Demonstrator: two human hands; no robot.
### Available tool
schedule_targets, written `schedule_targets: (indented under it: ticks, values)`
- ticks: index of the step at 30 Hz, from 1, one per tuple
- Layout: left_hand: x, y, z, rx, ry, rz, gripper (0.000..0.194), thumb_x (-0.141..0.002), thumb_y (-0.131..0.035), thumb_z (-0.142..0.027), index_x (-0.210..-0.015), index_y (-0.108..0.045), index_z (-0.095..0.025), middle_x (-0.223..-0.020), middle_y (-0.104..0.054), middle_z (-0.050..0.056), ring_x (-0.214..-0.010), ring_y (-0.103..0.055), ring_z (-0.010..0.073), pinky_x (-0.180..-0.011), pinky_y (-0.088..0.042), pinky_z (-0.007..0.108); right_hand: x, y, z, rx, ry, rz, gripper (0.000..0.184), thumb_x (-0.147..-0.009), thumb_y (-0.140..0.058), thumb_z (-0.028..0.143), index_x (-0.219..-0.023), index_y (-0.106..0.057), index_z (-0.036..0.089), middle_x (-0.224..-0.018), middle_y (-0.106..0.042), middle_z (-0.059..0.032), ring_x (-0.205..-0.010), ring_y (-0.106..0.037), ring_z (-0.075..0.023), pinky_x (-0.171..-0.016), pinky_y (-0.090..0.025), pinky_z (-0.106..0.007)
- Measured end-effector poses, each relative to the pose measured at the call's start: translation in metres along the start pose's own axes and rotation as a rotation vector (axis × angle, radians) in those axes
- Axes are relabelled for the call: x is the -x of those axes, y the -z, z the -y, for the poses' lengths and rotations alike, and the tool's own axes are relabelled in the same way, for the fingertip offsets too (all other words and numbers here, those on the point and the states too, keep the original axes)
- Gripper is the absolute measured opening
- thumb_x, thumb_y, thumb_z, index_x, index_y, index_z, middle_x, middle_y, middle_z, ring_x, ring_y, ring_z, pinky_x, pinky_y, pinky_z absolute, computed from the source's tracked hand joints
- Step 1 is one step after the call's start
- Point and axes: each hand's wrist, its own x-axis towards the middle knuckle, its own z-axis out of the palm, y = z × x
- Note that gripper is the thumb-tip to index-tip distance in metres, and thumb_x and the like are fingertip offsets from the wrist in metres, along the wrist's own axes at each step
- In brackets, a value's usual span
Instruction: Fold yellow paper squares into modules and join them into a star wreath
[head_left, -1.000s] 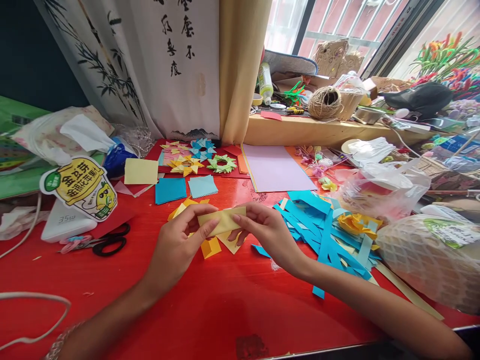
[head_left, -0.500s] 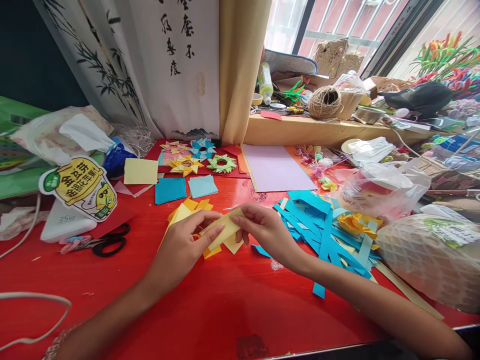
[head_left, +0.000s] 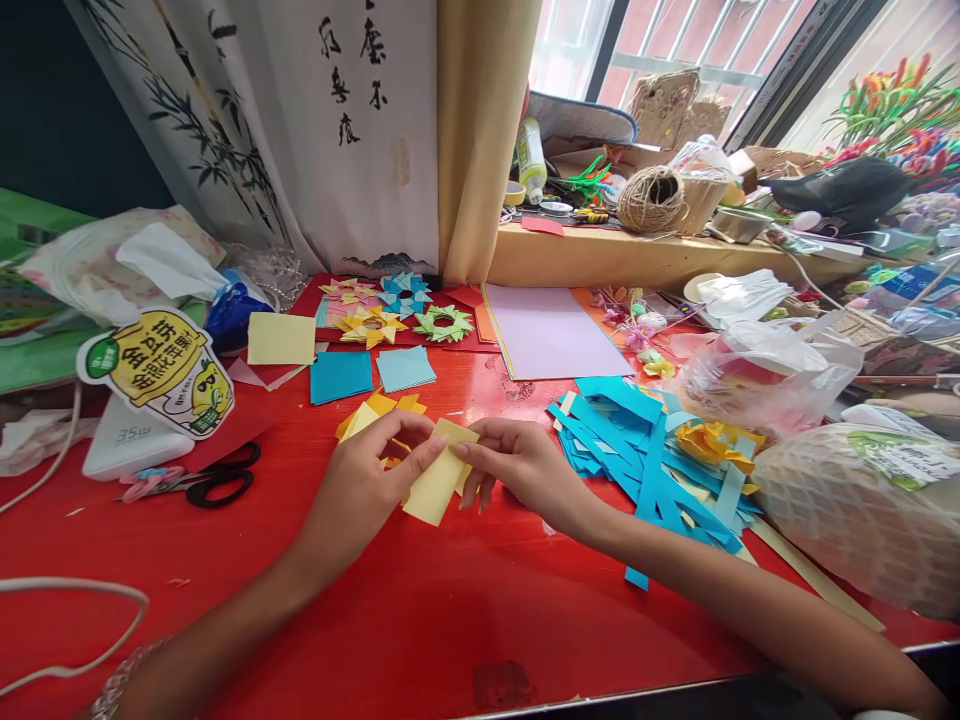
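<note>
A pale yellow piece of folded paper (head_left: 433,490) is held up above the red table, standing at a slant between my two hands. My left hand (head_left: 375,465) pinches its left edge with thumb and fingers. On the other side my right hand (head_left: 517,458) grips the paper's right edge, thumb on the front. Behind the left hand lie orange and pale yellow paper pieces (head_left: 409,403), partly hidden. Just past them rest a stack of blue paper squares (head_left: 341,378) and a stack of light blue squares (head_left: 406,369).
Folded paper rings (head_left: 370,326) lie at the back beside lilac sheets (head_left: 555,335). Blue paper strips (head_left: 649,460) are heaped on the right near a netted bag (head_left: 847,530). Black-handled scissors (head_left: 221,485) lie left, by a white box (head_left: 135,445). The red table (head_left: 360,630) reaches the front edge.
The yellow paper has turned from a low slant to a steeper, more upright position, its face now toward me. Both hands stay in nearly the same place.
</note>
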Motion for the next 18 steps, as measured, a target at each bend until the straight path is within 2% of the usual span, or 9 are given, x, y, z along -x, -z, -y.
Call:
schedule_targets:
  ticks: [3, 8, 13, 18]
  values:
    - [0.0009, -0.0010, -0.0008, 0.007, 0.023, -0.001, 0.027, -0.080, -0.058, -0.047, -0.084, -0.063, -0.020, -0.085, -0.064, 0.001, -0.078, -0.060, 0.0160, -0.067, -0.048, 0.024, 0.0000, 0.0001, -0.0008, 0.030, -0.025, 0.002, 0.027, -0.083, -0.059, 0.040, -0.076, -0.056, 0.014, -0.060, -0.061, 0.0003, -0.051, -0.062, -0.0084, -0.047, -0.048, -0.017]
    - [0.0041, -0.0013, -0.0036, 0.033, 0.018, -0.008, 0.027, -0.081, -0.057, -0.045, -0.085, -0.065, -0.020, -0.086, -0.067, 0.001, -0.081, -0.061, 0.0164, -0.069, -0.047, 0.023, 0.0002, 0.0001, -0.0043, -0.054, 0.004, 0.008, 0.034, -0.079, -0.060, 0.047, -0.086, -0.062, 0.014, -0.073, -0.063, -0.0028, -0.059, -0.065, -0.0111, -0.048, -0.050, -0.018]
    - [0.0029, -0.0011, -0.0047, 0.064, 0.040, 0.004, 0.027, -0.080, -0.058, -0.045, -0.086, -0.067, -0.019, -0.086, -0.069, 0.001, -0.080, -0.062, 0.0167, -0.069, -0.048, 0.023, 0.0007, -0.0002, -0.0040, -0.038, 0.004, -0.036, 0.035, -0.078, -0.061, 0.048, -0.078, -0.061, 0.013, -0.066, -0.061, -0.0020, -0.055, -0.063, -0.0109, -0.046, -0.049, -0.018]
    - [0.0019, -0.0018, -0.0036, 0.102, 0.071, -0.012, 0.026, -0.079, -0.061, -0.044, -0.088, -0.069, -0.021, -0.089, -0.070, 0.001, -0.081, -0.062, 0.0164, -0.067, -0.048, 0.022, 0.0004, -0.0007, -0.0041, -0.042, 0.002, -0.031, 0.034, -0.080, -0.060, 0.047, -0.081, -0.062, 0.013, -0.067, -0.062, -0.0024, -0.055, -0.064, -0.0110, -0.044, -0.048, -0.017]
